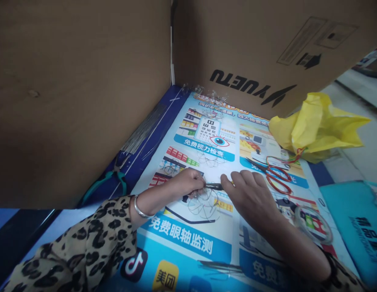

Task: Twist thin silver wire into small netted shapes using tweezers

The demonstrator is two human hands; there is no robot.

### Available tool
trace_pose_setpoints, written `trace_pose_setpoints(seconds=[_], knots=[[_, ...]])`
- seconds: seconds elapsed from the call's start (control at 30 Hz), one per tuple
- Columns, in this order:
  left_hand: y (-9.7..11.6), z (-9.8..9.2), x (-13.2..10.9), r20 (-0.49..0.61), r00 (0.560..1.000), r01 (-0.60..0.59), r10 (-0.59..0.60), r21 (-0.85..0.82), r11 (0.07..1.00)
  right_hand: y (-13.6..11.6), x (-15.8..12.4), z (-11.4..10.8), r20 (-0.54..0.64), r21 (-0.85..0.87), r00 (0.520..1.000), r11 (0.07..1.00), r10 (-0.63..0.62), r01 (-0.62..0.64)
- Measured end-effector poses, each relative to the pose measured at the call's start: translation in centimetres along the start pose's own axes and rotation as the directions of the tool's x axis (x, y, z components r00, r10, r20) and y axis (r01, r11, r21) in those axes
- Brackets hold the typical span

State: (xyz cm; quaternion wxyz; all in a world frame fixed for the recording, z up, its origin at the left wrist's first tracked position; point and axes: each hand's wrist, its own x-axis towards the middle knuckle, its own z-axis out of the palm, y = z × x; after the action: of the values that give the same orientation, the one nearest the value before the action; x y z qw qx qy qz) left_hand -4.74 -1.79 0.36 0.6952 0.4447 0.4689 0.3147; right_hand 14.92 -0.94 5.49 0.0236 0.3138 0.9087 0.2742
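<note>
My left hand (190,181) is closed in a pinch on a thin wire flower (205,205), whose loops spread out below the fingers over the printed poster. From the right, my right hand (250,192) is wrapped round a pair of pliers (214,186). The dark jaws point left and meet the wire at my left fingertips. The handles are mostly hidden in my palm. Just beyond my hands lies another looped wire piece (211,159). Red-handled scissors (278,178) rest right behind my right hand.
Cardboard panels (85,81) stand at the left and back. Straight wires (145,127) and teal-handled pliers (115,176) lie along the left. More wire pieces (215,103) sit at the back. At right are a yellow bag (316,121), a clear roll (328,229) and a teal pouch (346,215). Cut wires (220,266) lie in front.
</note>
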Motion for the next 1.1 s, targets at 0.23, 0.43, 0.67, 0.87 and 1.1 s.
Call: trace_pose_setpoints(seconds=[0.23, 0.43, 0.67, 0.87, 1.1], knots=[[0.1, 0.3, 0.0, -0.045, 0.998, 0.038, -0.039, -0.01, 0.999, -0.6, -0.4, 0.8, 0.062, 0.042, 0.997, 0.998, 0.05, -0.053], [0.4, 0.6, -0.1, -0.071, 0.997, 0.041, -0.041, 0.002, 0.999, -0.8, -0.7, 1.1, 0.093, 0.072, 0.993, 0.994, 0.07, -0.077], [0.5, 0.8, -0.1, -0.097, 0.995, 0.039, -0.036, 0.029, 0.999, -0.9, -0.6, 1.7, 0.119, 0.12, 0.989, 0.987, 0.091, -0.105], [0.5, 0.8, -0.2, -0.106, 0.994, 0.032, -0.027, 0.044, 0.999, -1.3, -0.5, 2.3, 0.135, 0.157, 0.983, 0.977, 0.123, -0.144], [0.5, 0.8, -0.2, -0.111, 0.994, 0.031, -0.02, 0.092, 0.995, -1.3, -0.8, 2.7, 0.13, 0.182, 0.983, 0.972, 0.129, -0.152]])
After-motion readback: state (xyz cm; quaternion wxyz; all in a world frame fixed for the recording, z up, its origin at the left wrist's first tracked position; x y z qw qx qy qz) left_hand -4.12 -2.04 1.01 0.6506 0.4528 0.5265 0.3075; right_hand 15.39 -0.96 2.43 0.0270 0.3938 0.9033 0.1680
